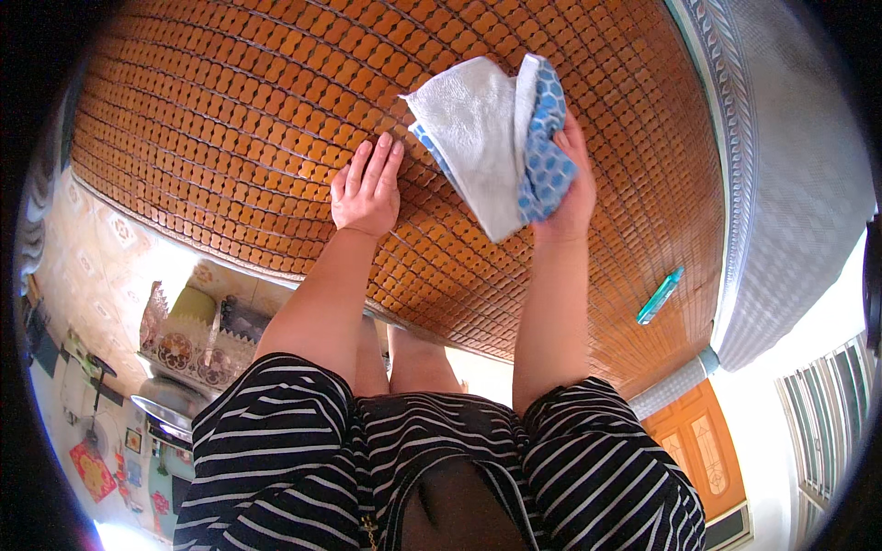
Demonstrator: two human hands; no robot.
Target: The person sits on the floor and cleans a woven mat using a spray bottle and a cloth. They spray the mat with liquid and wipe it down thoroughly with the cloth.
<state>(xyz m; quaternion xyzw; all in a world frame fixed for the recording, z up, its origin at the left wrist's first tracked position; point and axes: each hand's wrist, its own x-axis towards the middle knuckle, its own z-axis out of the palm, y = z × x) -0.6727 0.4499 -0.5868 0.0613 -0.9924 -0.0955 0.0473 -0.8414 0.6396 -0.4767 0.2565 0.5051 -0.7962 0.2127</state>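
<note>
My right hand [575,182] grips a folded cloth [475,127], white and fluffy on one face, with a blue honeycomb-like pattern on the other. One side of the cloth spreads out to the left of the hand, over a mat of small brown linked tiles [275,103]. Left of the cloth, my left hand [367,189] lies palm down on the mat, fingers slightly spread and holding nothing. Part of my right hand's fingers is hidden behind the cloth.
A teal tube or bottle [660,296] lies on the mat at the right. Grey-white padded fabric [792,138] with a patterned border runs along the mat's right edge. At lower left are a tiled floor [103,227] and furniture with a lace cover [186,348]. A wooden door [703,448] shows at lower right.
</note>
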